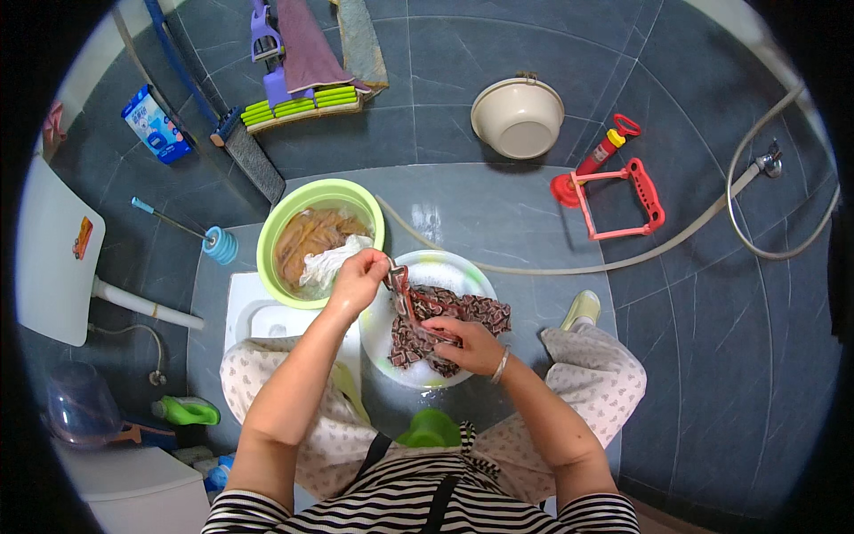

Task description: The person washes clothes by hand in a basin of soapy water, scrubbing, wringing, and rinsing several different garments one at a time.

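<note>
A dark garment (pixel 485 313) with a red, black and white pattern lies bunched in a round white basin (pixel 455 261) with white suds. My left hand (pixel 359 279) pinches one end of it and lifts that end above the basin's left rim. Fingers of my right hand (pixel 470 345) are closed round another part, low over the suds. Left of my left hand, a light-green basin (pixel 269 254) holds brown cloth (pixel 311 233) in water, with a white cloth (pixel 331 262) lying over its near right part.
A grey hose (pixel 551 270) runs along the floor behind the basins. A red pump plunger (pixel 598 160) and a red frame (pixel 654 200) stand at the right wall. A beige basin (pixel 518 120) hangs behind. A blue toilet brush (pixel 220 245) and a green bottle (pixel 187 410) stand left.
</note>
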`<action>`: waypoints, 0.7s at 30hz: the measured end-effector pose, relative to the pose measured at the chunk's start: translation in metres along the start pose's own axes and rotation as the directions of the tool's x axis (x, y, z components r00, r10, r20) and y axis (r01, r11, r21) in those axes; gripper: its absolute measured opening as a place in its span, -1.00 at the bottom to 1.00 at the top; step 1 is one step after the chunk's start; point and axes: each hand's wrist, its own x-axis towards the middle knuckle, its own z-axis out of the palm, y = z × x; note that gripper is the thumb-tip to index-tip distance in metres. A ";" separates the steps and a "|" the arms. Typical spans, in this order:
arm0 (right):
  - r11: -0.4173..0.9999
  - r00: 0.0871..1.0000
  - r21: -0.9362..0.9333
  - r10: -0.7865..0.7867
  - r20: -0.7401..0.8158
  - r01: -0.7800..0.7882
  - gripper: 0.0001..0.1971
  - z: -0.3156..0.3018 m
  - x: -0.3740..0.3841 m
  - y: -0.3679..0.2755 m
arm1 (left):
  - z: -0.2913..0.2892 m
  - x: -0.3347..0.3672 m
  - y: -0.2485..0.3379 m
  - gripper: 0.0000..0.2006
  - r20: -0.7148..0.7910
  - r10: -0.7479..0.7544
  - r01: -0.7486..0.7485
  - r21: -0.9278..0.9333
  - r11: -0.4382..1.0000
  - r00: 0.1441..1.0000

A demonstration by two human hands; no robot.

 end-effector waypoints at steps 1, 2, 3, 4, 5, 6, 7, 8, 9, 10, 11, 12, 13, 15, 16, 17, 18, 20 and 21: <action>0.994 0.994 0.019 -0.104 -0.026 0.105 -0.70 -0.001 -0.002 -0.001 | 0.004 -0.005 0.003 -0.84 -0.034 0.136 -0.122 0.269 0.955 0.990; 0.991 0.991 0.029 -0.131 -0.015 0.132 -0.65 -0.002 -0.003 -0.001 | 0.011 -0.013 0.007 -0.79 -0.031 0.274 -0.219 0.519 0.826 0.961; 0.992 0.992 -0.027 -0.125 0.025 0.125 -0.66 -0.003 -0.004 -0.001 | 0.015 -0.020 0.016 -0.73 0.012 0.404 -0.282 0.733 0.618 0.915; 0.989 0.991 -0.083 -0.115 0.064 0.120 -0.67 -0.005 -0.005 -0.001 | 0.019 -0.022 0.016 -0.57 0.112 0.347 -0.330 0.665 0.670 0.931; 0.983 0.990 -0.139 -0.102 0.101 0.116 -0.68 -0.007 -0.005 -0.001 | 0.024 -0.025 0.013 -0.57 0.231 0.340 -0.411 0.491 0.768 0.912; 0.983 0.991 -0.159 -0.068 0.119 0.087 -0.72 -0.005 -0.004 -0.008 | 0.029 -0.026 0.007 -0.56 0.375 0.276 -0.401 0.313 0.861 0.885; 0.981 0.987 -0.141 -0.116 0.111 0.131 -0.73 -0.003 -0.003 -0.008 | 0.035 -0.028 0.001 -0.56 0.517 0.235 -0.347 0.130 0.929 0.823; 0.977 0.981 -0.124 -0.162 0.103 0.175 -0.75 -0.001 -0.003 -0.008 | 0.039 -0.033 -0.003 -0.58 0.604 0.175 -0.361 0.200 0.911 0.777; 0.971 0.974 -0.106 -0.206 0.094 0.216 -0.76 -0.001 -0.002 -0.010 | 0.043 -0.039 -0.003 -0.60 0.681 0.106 -0.379 0.265 0.887 0.725; 0.985 0.985 -0.077 -0.145 0.094 0.153 -0.79 -0.004 -0.002 -0.014 | 0.045 -0.042 -0.003 -0.62 0.745 0.029 -0.401 0.325 0.856 0.666; 0.995 0.992 -0.048 -0.084 0.096 0.089 -0.82 -0.010 -0.003 -0.018 | 0.044 -0.042 -0.007 -0.64 0.768 0.018 -0.448 0.354 0.821 0.640; 1.000 0.995 -0.020 -0.022 0.100 0.024 -0.85 -0.017 -0.004 -0.021 | 0.044 -0.042 -0.006 -0.66 0.790 0.006 -0.495 0.378 0.783 0.613; 0.998 0.996 -0.066 0.020 0.087 -0.014 -0.84 -0.022 -0.006 -0.018 | 0.044 -0.043 -0.003 -0.69 0.810 -0.010 -0.539 0.400 0.741 0.587; 0.983 0.993 -0.157 0.102 0.050 -0.093 -0.84 -0.030 -0.010 -0.005 | 0.033 -0.042 0.011 -0.78 0.758 0.103 -0.518 0.332 0.788 0.644; 0.947 0.970 -0.262 0.219 0.103 -0.186 -0.80 -0.036 -0.010 -0.001 | 0.027 -0.039 0.017 -0.79 0.727 0.161 -0.531 0.314 0.787 0.667; 0.867 0.956 -0.468 0.262 0.130 -0.174 -0.78 -0.041 -0.011 0.009 | 0.020 -0.036 0.023 -0.81 0.692 0.216 -0.544 0.296 0.785 0.689; 0.746 0.940 -0.649 0.310 0.144 -0.146 -0.76 -0.045 -0.013 0.023 | 0.012 -0.034 0.031 -0.82 0.640 0.227 -0.509 0.298 0.808 0.734; 0.502 0.860 -0.840 0.503 0.091 -0.205 -0.65 -0.048 -0.011 0.037 | -0.006 -0.032 0.049 -0.83 0.525 0.242 -0.440 0.294 0.849 0.816; 0.489 0.901 -0.848 0.433 0.031 -0.206 -0.65 -0.051 -0.013 0.048 | -0.014 -0.032 0.055 -0.84 0.477 0.215 -0.390 0.304 0.869 0.852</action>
